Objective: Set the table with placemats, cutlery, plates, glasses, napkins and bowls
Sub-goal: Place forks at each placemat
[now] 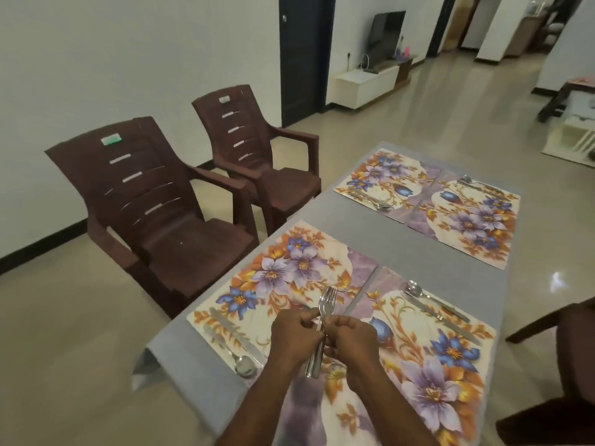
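Four floral rectangular placemats [428,201] laid, knives, spoons placed; both hands [294,336] [349,338], fingers grasping steel forks [326,304]; plates, glasses, napkins, bowls left.

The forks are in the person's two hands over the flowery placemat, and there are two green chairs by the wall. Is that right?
Not quite. The head view shows the chairs are dark brown, not green. The rest holds: the left hand and right hand hold the forks over the flowery placemat, and two chairs stand by the wall.

Soft dim daylight, floor [557,281] glare, wide-angle edge warping.
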